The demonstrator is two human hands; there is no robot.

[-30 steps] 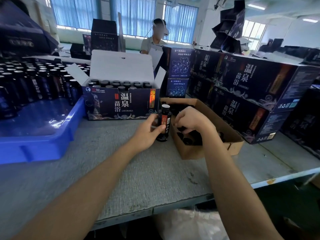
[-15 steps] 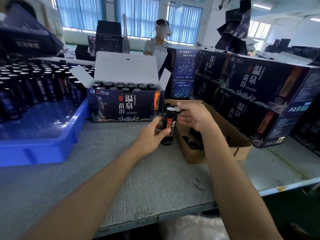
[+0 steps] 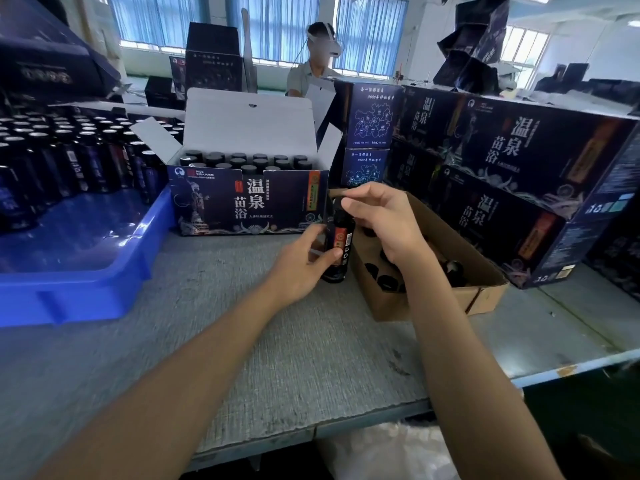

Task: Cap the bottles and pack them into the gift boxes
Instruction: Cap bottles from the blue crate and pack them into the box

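Grey worktable (image 3: 311,341), and at its back the open gift box (image 3: 249,202), dark blue with white lettering, black-capped bottles (image 3: 239,161) in rows inside. Just right of it sits the brown carton (image 3: 460,271). Between the two stands the bottle (image 3: 342,237): small, dark, upright on the table, red-orange label facing us. Left hand (image 3: 298,261) grips its body; right hand (image 3: 381,220) curls over its top, fingertips pinched there.

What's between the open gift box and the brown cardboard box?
In the head view, one upright bottle, gripped by the left hand, the right hand pinching its top.
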